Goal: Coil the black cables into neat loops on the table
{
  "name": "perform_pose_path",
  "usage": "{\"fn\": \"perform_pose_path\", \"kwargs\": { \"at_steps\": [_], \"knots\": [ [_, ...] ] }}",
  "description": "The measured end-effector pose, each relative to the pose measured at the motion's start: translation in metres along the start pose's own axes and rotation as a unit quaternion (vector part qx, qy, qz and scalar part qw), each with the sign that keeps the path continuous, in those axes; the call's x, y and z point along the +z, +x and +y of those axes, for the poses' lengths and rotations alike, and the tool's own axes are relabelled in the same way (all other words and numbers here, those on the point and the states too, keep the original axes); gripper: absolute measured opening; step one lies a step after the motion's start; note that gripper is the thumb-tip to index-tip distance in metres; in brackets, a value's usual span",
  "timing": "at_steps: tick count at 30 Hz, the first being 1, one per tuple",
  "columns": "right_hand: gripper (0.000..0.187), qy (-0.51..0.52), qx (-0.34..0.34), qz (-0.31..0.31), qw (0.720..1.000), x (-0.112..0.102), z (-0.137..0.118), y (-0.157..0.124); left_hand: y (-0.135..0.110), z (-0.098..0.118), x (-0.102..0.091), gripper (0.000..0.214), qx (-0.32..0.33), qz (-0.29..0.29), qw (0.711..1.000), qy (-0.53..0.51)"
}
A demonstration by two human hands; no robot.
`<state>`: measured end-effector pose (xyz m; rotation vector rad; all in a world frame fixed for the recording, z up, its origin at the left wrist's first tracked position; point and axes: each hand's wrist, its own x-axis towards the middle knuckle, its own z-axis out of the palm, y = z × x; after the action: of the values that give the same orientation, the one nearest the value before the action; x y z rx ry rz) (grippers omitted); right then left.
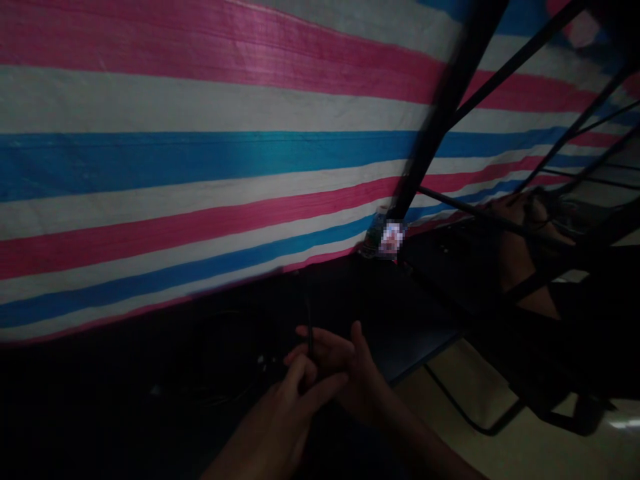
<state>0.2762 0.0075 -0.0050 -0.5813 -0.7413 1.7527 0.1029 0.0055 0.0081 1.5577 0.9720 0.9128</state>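
In the dim light, my left hand (285,413) is closed, its fingers curled around the lower end of a thin dark stick-like piece (310,337). The piece points upward, and I cannot make out its exact kind. My right hand (345,360) lies just behind and to the right, with fingers stretched out and thumb raised. The thin piece passes in front of its fingers; whether it touches them I cannot tell. A few small pale bits (265,360) show on the dark surface left of the hands.
A striped plastic sheet (210,160) hangs behind the dark table (415,320). A black metal frame (430,147) rises on the right. A clear container (373,237) and a blurred-out lit card or screen (393,239) stand at its foot. Another person's arm (525,267) is farther right.
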Motion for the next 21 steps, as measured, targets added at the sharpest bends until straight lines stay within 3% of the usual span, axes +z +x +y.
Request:
{"fn": "perform_pose_path", "kwargs": {
  "at_steps": [2, 3, 7, 10, 13, 16, 19, 21],
  "knots": [
    [0.073, -0.028, -0.027, 0.013, 0.999, 0.002, -0.009, 0.007, 0.003, -0.010, -0.001, 0.054, 0.029, -0.074, 0.993, 0.089],
    [0.066, -0.040, -0.040, 0.024, 0.998, 0.003, -0.012, 0.011, 0.005, -0.014, -0.002, 0.053, 0.035, -0.079, 0.991, 0.101],
    [0.062, -0.026, -0.079, 0.046, 0.995, 0.009, -0.021, 0.023, 0.019, -0.016, -0.012, 0.032, 0.039, -0.011, 0.998, 0.041],
    [0.075, -0.084, -0.094, -0.002, 0.992, 0.009, -0.031, 0.026, 0.035, -0.012, -0.024, 0.039, 0.053, 0.018, 0.994, 0.090],
    [0.083, -0.135, -0.066, -0.049, 0.987, 0.004, -0.037, 0.019, 0.050, -0.006, -0.035, 0.053, 0.031, -0.001, 0.971, 0.236],
    [0.053, -0.168, -0.017, -0.030, 0.985, -0.007, -0.037, 0.011, 0.060, 0.005, -0.041, 0.051, -0.012, -0.028, 0.927, 0.374],
    [0.077, -0.217, 0.068, -0.050, 0.973, -0.021, -0.033, 0.008, 0.067, 0.018, -0.041, 0.037, -0.036, -0.033, 0.930, 0.363],
    [0.064, -0.251, 0.111, -0.075, 0.959, -0.031, -0.031, 0.011, 0.074, 0.023, -0.039, 0.026, -0.048, -0.037, 0.950, 0.306]
  ]
}}
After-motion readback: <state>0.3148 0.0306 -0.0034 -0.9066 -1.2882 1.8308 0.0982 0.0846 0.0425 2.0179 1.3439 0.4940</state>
